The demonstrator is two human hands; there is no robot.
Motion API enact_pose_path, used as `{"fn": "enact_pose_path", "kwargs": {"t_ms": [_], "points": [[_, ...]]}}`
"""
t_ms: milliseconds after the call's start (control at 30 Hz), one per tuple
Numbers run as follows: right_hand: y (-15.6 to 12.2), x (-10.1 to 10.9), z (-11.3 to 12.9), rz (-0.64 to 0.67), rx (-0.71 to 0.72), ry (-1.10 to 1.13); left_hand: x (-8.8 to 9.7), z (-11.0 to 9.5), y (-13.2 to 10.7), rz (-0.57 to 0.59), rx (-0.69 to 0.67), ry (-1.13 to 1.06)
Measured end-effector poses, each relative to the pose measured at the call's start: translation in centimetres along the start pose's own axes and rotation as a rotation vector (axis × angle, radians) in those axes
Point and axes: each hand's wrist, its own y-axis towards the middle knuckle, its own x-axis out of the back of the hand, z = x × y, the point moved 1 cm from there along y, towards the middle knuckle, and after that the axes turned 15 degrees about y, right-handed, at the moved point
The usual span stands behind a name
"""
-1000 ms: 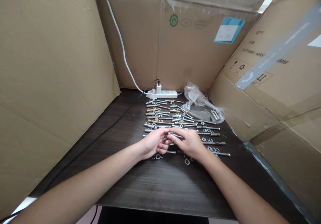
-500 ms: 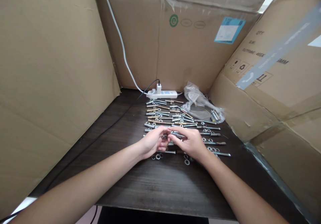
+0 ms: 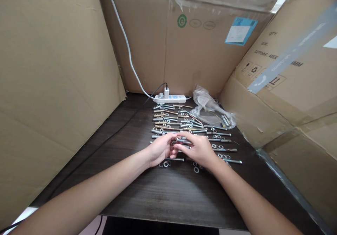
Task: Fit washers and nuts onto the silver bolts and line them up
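Close together over the rows of metal fasteners are my left hand [image 3: 162, 149] and my right hand [image 3: 199, 150]. Curled fingers of my left hand hold a small shiny metal piece [image 3: 173, 143], too small and covered to name. A silvery bolt [image 3: 183, 141] shows between the thumb and forefinger of my right hand, its far end hidden by the palm. Fingertips of both hands nearly meet. Below my left hand lie a bolt [image 3: 176, 159] and several nuts and washers [image 3: 165, 164]; a flat washer [image 3: 196, 170] lies below my right hand.
Rows of bolts [image 3: 168, 128] with nuts and washers cover the dark table [image 3: 158, 196]. Behind them are a white power strip [image 3: 173, 98] and a clear plastic bag [image 3: 206, 101]. Cardboard walls [image 3: 147, 52] enclose three sides. A black cable [image 3: 105, 138] crosses at left.
My right thumb and forefinger have parted slightly, showing more of the bolt between them. My left fingers have shifted a little around the small metal piece; both arms stay in place.
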Motion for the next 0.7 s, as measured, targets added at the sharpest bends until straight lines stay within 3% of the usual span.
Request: {"fn": "enact_pose_path", "kwargs": {"t_ms": [333, 500, 600, 700], "points": [[-0.04, 0.05, 0.17, 0.027, -0.04, -0.047, -0.14, -0.37, -0.18, -0.105, -0.054, 0.097], [-0.05, 0.13, 0.32, -0.008, -0.01, -0.002, -0.01, -0.77, -0.38, -0.036, -0.029, 0.085], [-0.15, 0.05, 0.38, 0.019, 0.015, 0.026, -0.26, -0.7, -0.55, -0.019, -0.042, 0.247], [-0.24, -0.04, 0.33, 0.052, 0.023, 0.034, -0.49, -0.68, -0.68, -0.055, -0.186, 0.569]]}}
